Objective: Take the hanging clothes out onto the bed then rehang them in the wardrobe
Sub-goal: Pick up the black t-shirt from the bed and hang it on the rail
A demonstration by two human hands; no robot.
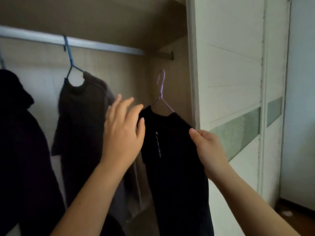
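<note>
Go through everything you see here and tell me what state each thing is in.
Purple hanger: off the rail, carrying the black T-shirt.
Black T-shirt: on its hanger, pinched by the right hand.
Left hand: open, at the T-shirt's shoulder.
Blue hanger: hooked on the rail, carrying a grey shirt.
Dark garment: hanging at left.

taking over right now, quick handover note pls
Left hand: open, fingers spread by the black shirt's shoulder.
Right hand: pinches the shirt's other shoulder.
Purple hanger carries the shirt, hook off the rail.
Grey shirt on blue hanger hangs on the rail; dark garment left of it.
Cannot tell whether this shirt is coming out or going back; bed not in view.
</note>
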